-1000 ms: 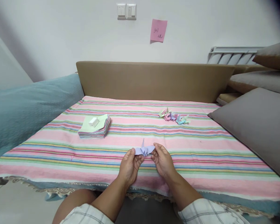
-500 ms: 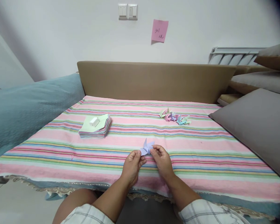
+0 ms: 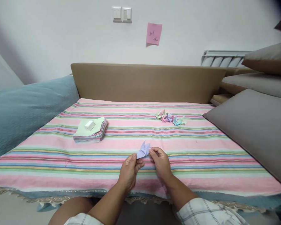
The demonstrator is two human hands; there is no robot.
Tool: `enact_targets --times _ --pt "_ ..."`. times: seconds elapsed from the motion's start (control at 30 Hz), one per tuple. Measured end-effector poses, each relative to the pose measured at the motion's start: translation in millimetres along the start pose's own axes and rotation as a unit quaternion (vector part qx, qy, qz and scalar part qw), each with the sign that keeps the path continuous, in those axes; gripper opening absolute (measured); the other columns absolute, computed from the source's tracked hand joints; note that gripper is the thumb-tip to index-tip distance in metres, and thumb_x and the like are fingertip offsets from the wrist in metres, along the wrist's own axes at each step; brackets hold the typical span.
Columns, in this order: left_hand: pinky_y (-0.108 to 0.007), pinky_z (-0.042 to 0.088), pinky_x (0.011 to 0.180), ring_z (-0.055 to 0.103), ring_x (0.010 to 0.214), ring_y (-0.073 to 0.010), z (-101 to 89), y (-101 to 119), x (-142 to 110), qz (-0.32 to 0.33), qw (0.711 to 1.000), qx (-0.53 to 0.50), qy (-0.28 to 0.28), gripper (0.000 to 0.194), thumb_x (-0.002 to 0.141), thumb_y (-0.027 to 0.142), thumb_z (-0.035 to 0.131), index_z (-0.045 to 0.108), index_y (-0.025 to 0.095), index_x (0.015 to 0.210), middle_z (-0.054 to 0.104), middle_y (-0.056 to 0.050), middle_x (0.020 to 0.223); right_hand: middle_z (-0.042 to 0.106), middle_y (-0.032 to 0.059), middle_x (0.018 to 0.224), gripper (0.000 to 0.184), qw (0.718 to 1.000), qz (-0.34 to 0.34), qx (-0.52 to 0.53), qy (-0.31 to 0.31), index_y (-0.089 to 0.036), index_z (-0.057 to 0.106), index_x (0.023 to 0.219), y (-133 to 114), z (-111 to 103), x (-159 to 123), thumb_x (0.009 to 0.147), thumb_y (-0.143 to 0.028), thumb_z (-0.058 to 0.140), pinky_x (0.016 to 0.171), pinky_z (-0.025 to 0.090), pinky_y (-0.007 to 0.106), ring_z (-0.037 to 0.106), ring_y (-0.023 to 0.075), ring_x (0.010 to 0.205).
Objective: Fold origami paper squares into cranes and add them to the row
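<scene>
A pale lilac origami crane point(image 3: 143, 150) is held between my two hands, just above the striped cloth point(image 3: 121, 147). My left hand point(image 3: 130, 168) pinches its lower left tip between thumb and fingers. On the other side, my right hand point(image 3: 160, 161) grips its right end with thumb and forefinger. Several folded paper cranes point(image 3: 170, 118) in green, pink, purple and blue lie in a row beyond my right hand. Further left sits a stack of coloured paper sheets point(image 3: 90, 132), with a small white block point(image 3: 89, 125) on top.
A tan backrest point(image 3: 147, 82) runs along the far side, below a wall with a pink note point(image 3: 154, 33) and switches point(image 3: 122, 14). Grey cushions point(image 3: 253, 125) are piled at the right. A blue covered armrest point(image 3: 32, 109) bounds the left.
The view has shifted slightly to the right. Within my fingers the lilac crane has turned a little, and my right fingers now hold nearer its outer edge.
</scene>
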State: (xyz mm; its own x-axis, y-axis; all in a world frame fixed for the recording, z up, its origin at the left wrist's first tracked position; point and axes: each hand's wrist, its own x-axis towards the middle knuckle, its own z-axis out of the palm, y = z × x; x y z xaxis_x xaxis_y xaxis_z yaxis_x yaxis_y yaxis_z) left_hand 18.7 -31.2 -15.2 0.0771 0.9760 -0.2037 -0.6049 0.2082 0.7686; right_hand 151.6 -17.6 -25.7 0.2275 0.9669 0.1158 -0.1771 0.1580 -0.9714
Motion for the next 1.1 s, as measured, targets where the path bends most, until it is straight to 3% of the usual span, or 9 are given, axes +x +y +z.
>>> enact_targets --times 0.23,0.37,0.57,0.77,1.1 --pt "-0.028 0.051 0.066 0.059 0.066 -0.0138 1.6 5 0 0.002 1.000 -0.007 -0.009 0.042 0.066 0.052 0.069 0.064 0.011 0.075 0.062 -0.004 0.068 0.058 -0.0009 0.062 0.031 0.997 0.037 0.046 0.042 -0.017 0.062 0.080 2 -4 5 0.068 -0.045 0.069 0.047 0.039 0.021 0.052 0.0108 0.055" --pt "-0.029 0.051 0.067 0.060 0.066 -0.0140 1.7 7 -1 -0.004 1.000 0.001 -0.009 0.040 0.066 0.051 0.070 0.064 0.012 0.074 0.063 -0.004 0.067 0.056 -0.0021 0.058 0.034 0.998 -0.001 0.015 0.054 -0.016 0.062 0.080 -12 -16 17 0.068 -0.048 0.068 0.046 0.037 0.021 0.048 0.0098 0.050" --pt "-0.029 0.052 0.067 0.060 0.066 -0.0142 -1.2 8 2 -0.012 1.000 0.008 -0.004 0.039 0.065 0.049 0.072 0.064 0.012 0.074 0.063 -0.004 0.068 0.057 -0.0022 0.054 0.040 0.989 -0.011 -0.097 0.113 -0.015 0.062 0.076 -33 -55 72 0.060 -0.052 0.069 0.046 0.037 0.022 0.047 0.0104 0.047" --pt "-0.030 0.053 0.070 0.061 0.069 -0.0157 -3.2 8 6 -0.028 0.999 0.022 -0.007 0.038 0.066 0.050 0.071 0.065 0.013 0.074 0.064 -0.004 0.069 0.055 -0.0033 0.052 0.031 0.977 0.019 -0.110 0.183 -0.016 0.063 0.070 -25 -97 133 0.057 -0.044 0.068 0.044 0.035 0.021 0.048 0.0105 0.048" --pt "-0.032 0.053 0.068 0.060 0.066 -0.0167 1.0 8 12 -0.061 0.997 0.034 0.029 0.041 0.053 0.050 0.078 0.066 0.014 0.068 0.064 -0.003 0.066 0.039 -0.0082 0.036 0.022 0.968 0.074 -0.091 0.220 -0.014 0.061 0.067 -14 -116 184 0.056 -0.033 0.066 0.033 0.022 0.019 0.032 0.0063 0.032"
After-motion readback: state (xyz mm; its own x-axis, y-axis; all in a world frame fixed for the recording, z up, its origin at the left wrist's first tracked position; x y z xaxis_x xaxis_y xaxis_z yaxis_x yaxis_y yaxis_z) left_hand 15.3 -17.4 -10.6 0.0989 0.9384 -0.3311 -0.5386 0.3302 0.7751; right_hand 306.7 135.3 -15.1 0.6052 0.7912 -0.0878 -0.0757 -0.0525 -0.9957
